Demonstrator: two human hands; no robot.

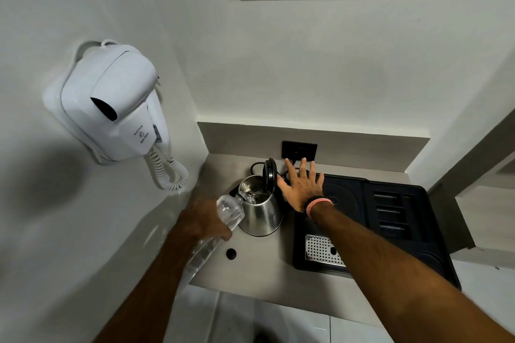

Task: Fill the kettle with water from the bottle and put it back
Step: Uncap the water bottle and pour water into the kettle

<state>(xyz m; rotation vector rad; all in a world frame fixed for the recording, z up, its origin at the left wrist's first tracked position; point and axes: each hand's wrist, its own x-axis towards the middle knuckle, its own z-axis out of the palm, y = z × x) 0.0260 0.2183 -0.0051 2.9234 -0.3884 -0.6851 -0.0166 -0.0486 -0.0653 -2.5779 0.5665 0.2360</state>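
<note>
A steel kettle [261, 213] stands on the grey counter [264, 273] with its black lid [269, 172] flipped up. My left hand [202, 221] grips a clear plastic water bottle [227, 211], tilted so its neck rests over the kettle's rim, and water shows inside the kettle. My right hand [302, 186] hovers just right of the kettle with its fingers spread, holding nothing. A pink band and dark beads circle that wrist.
A black tray [390, 231] with a round kettle base and a perforated metal drip grid [323, 250] lies to the right. A small dark bottle cap [231, 253] sits on the counter. A black wall socket [299, 149] and a white wall hair dryer [117, 108] are nearby.
</note>
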